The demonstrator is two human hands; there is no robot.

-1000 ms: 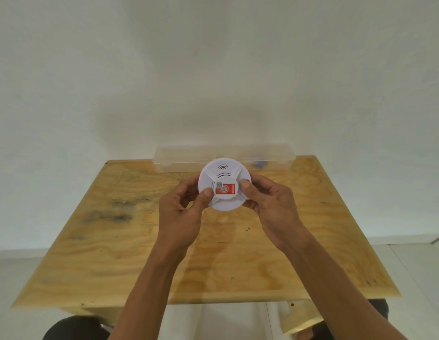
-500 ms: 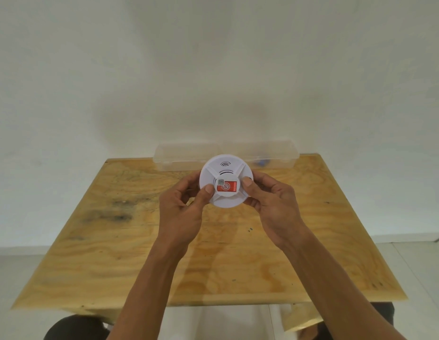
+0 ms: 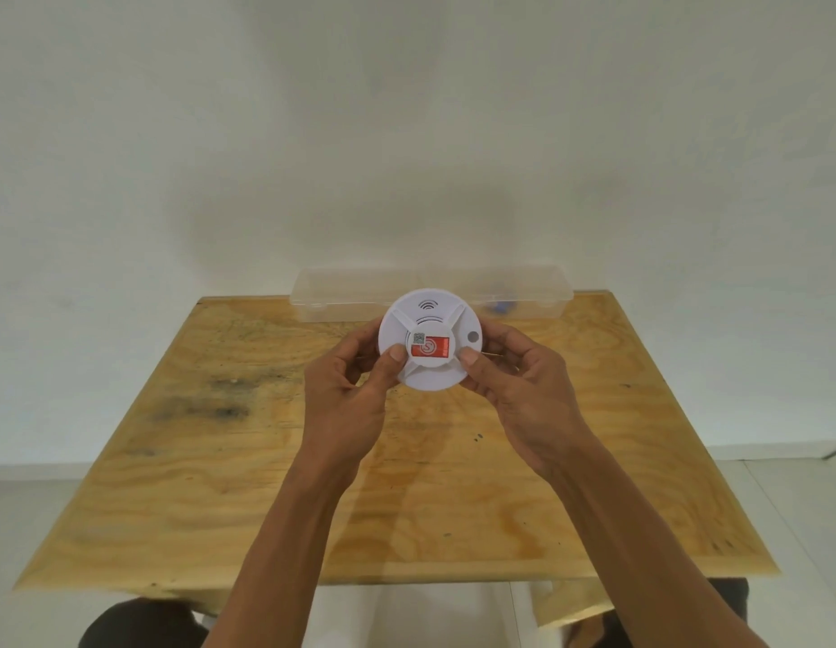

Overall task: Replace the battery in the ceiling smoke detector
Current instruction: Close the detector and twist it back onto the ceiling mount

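Plywood table [image 3: 220, 484] nearest. Above its middle, left hand [image 3: 346, 404] and right hand [image 3: 523, 395] hold the white smoke detector [image 3: 430, 339] off the surface: fingers curled behind the rim, thumbs pressed on its face either side of a red label [image 3: 430, 346]. Clear plastic box [image 3: 360, 292] at far edge, against the wall.

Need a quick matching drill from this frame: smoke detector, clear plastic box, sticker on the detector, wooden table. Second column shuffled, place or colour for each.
1. smoke detector
2. clear plastic box
3. sticker
4. wooden table

A. at the table's far edge, by the wall
B. red, mid-face on the detector
C. held above the table by left hand and right hand
D. bears dark smudges on its left part

Pairs: 1-C, 2-A, 3-B, 4-D
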